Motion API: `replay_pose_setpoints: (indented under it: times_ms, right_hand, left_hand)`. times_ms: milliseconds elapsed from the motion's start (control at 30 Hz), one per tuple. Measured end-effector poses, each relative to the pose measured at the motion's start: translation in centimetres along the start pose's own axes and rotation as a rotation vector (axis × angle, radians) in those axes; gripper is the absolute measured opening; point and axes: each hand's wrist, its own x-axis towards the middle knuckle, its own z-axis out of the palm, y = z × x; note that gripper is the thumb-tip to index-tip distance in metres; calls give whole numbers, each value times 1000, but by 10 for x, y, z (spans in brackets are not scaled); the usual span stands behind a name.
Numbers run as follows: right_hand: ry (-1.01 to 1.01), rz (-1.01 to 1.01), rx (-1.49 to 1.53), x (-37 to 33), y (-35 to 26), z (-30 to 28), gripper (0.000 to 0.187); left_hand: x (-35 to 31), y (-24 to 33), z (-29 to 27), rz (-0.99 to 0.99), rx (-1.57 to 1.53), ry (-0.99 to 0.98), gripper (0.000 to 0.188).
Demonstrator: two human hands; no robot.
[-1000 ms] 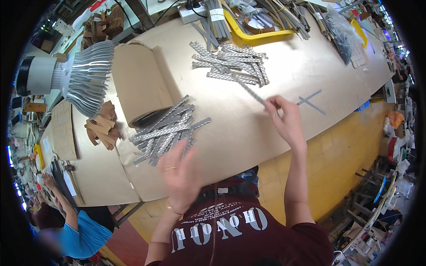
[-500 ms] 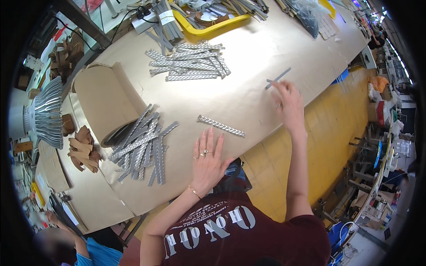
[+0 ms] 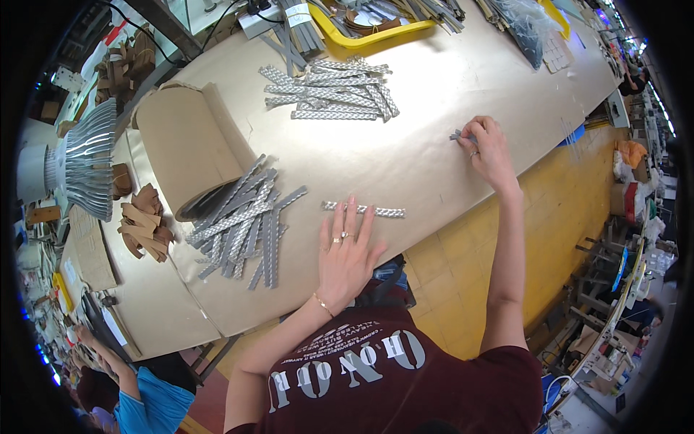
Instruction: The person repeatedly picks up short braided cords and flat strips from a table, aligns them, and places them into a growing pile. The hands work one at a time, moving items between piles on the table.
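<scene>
My spread left hand [image 3: 347,259] had moved onto the braided strip [image 3: 390,213] right of the cardboard roll [image 3: 186,137]; farther right, my right hand [image 3: 489,153] pinched a grey strip [image 3: 455,136], seemingly collecting it, needing a lift next.

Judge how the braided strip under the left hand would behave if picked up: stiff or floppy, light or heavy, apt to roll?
The strip probably has some stiffness, as it lies nearly straight under the left hand. It looks light, being short and narrow. Its flattish shape makes rolling unlikely.
</scene>
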Motion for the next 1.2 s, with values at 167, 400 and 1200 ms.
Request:
replay_pose_setpoints:
  times_ms: [167, 400, 1200]
  right_hand:
    - [134, 55, -4, -7, 9, -10, 22]
    - [-10, 169, 100, -3, 23, -19, 18]
    - [10, 27, 125, 4, -13, -4, 14]
  left_hand:
    - [-13, 2, 2, -86, -19, 16, 72]
    - [-15, -3, 5, -96, -72, 34, 74]
    - [-32, -9, 1, 30, -194, 220, 48]
